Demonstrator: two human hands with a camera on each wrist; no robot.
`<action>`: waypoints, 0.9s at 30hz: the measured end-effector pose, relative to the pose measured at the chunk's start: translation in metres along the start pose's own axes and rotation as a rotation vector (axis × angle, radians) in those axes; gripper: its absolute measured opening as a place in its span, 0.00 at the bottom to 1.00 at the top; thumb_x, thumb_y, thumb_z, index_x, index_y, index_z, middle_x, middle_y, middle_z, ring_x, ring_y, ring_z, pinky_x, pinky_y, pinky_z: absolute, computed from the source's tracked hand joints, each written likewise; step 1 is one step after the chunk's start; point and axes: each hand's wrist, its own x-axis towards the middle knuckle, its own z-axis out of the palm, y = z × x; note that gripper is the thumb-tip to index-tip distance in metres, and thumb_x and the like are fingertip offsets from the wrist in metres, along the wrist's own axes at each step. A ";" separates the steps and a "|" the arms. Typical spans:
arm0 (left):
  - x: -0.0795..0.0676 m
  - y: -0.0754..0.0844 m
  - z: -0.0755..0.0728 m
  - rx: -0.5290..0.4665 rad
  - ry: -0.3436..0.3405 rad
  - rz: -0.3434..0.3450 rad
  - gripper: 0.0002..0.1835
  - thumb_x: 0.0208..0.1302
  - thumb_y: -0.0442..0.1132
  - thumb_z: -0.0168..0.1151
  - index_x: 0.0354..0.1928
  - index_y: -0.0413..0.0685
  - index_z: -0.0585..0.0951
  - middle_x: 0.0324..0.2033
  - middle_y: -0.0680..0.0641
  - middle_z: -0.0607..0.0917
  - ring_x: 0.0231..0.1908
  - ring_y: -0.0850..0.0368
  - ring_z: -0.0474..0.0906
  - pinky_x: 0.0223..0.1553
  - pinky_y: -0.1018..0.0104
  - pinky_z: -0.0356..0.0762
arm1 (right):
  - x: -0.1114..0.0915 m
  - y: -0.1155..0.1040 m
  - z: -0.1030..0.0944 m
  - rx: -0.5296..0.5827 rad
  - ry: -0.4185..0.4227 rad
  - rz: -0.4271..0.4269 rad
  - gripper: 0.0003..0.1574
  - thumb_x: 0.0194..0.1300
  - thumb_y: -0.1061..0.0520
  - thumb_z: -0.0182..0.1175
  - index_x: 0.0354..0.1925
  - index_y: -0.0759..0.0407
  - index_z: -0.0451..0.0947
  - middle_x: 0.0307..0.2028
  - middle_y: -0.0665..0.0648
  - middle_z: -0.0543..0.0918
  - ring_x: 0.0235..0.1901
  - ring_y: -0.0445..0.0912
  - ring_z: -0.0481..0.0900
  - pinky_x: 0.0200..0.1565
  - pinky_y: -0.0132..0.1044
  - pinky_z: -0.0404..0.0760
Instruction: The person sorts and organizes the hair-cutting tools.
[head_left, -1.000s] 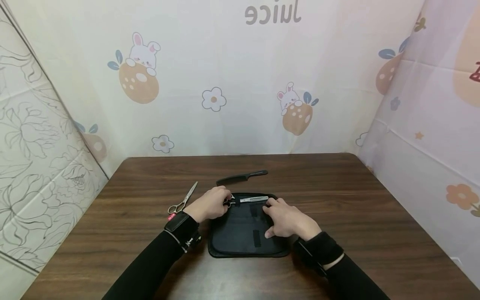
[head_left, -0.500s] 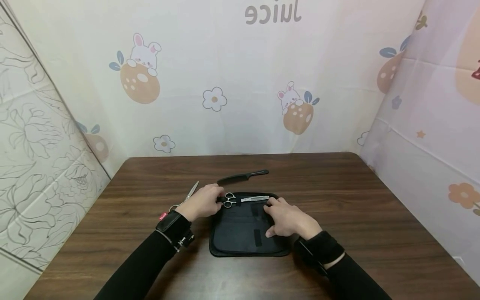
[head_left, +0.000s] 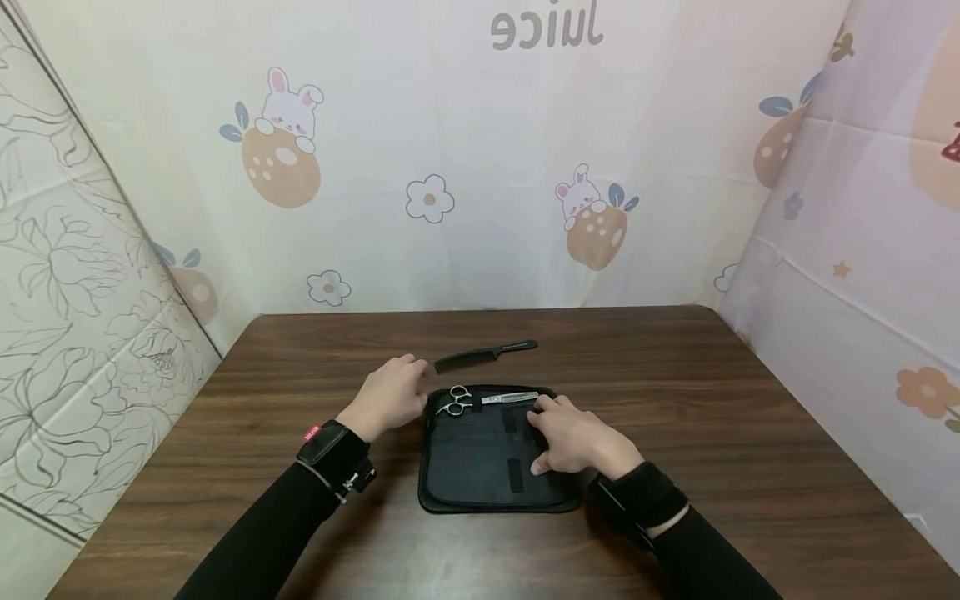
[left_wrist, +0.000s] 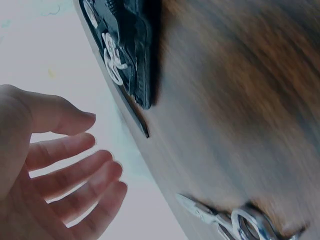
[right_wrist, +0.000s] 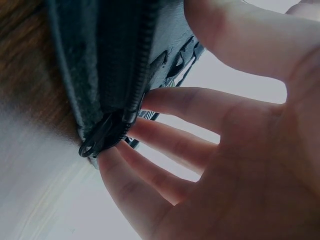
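Observation:
A black zip case [head_left: 480,467] lies unfolded on the table. Along its far side, hair scissors [head_left: 510,398] are tucked under a black strap, with their finger rings toward the left. My left hand [head_left: 386,396] hovers just left of the case, holding nothing, its fingers loosely bent in the left wrist view. Below that hand lie loose scissors [left_wrist: 200,211], which the hand and wrist hide in the head view. My right hand [head_left: 573,437] rests on the case's right side. In the right wrist view its fingertips touch the zipped edge near a zipper pull [right_wrist: 92,140].
Behind the case lies a black comb [head_left: 468,357] with its handle toward the right. The brown wooden table [head_left: 637,358] reaches back to a printed curtain [head_left: 495,125]. Cloth walls stand at both sides. Each wrist wears a black band.
My left hand has let go of the strapped scissors' ring end and moved left, uncovering the rings while covering the loose scissors. My right hand has stayed on the case.

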 end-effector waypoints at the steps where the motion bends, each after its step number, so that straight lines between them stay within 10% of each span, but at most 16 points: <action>1: -0.001 -0.001 -0.001 0.012 0.005 -0.010 0.17 0.62 0.33 0.66 0.53 0.39 0.83 0.44 0.42 0.82 0.45 0.44 0.80 0.42 0.49 0.81 | 0.000 0.000 0.000 0.000 0.000 0.000 0.47 0.59 0.47 0.75 0.70 0.65 0.71 0.70 0.62 0.67 0.68 0.60 0.64 0.56 0.61 0.74; 27: -0.024 -0.029 -0.007 0.099 -0.098 -0.333 0.13 0.61 0.36 0.62 0.43 0.33 0.80 0.41 0.34 0.76 0.43 0.34 0.75 0.38 0.41 0.79 | 0.002 0.000 0.002 -0.005 -0.003 0.011 0.47 0.59 0.47 0.76 0.69 0.64 0.72 0.70 0.62 0.67 0.67 0.59 0.64 0.56 0.61 0.74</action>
